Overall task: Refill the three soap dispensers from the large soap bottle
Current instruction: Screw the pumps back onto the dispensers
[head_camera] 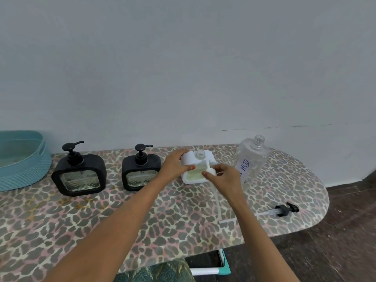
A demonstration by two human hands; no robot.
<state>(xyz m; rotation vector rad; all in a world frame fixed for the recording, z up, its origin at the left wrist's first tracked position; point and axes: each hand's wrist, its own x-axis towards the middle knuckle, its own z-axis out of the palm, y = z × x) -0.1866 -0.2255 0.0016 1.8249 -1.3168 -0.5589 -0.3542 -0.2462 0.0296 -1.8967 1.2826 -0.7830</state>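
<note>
the worktop (142, 220) is a long board with a rounded right end, covered in a leopard-print fabric in grey, pink and cream. it stands against a plain pale grey wall (183, 68). dark floor (345, 251) shows past the right end and below the near edge.

a teal woven basket (22, 159) sits at the far left. two black dispensers stand along the back, one to the left (79, 176) and one nearer the middle (141, 173), both upright with pumps fitted.

the white dispenser (189, 159) stands right of them, its neck uncapped and pale green liquid visible through its front panel. the left hand (175, 165) grasps its upper left corner with curled fingers. the right hand (223, 178) pinches the white pump head (209, 169) in front of the dispenser; its tube (218, 204) trails down to the worktop.

the large soap bottle (252, 157), clear and uncapped, stands just right of the white dispenser. a black pump (284, 209) lies on its side near the right end.
</note>
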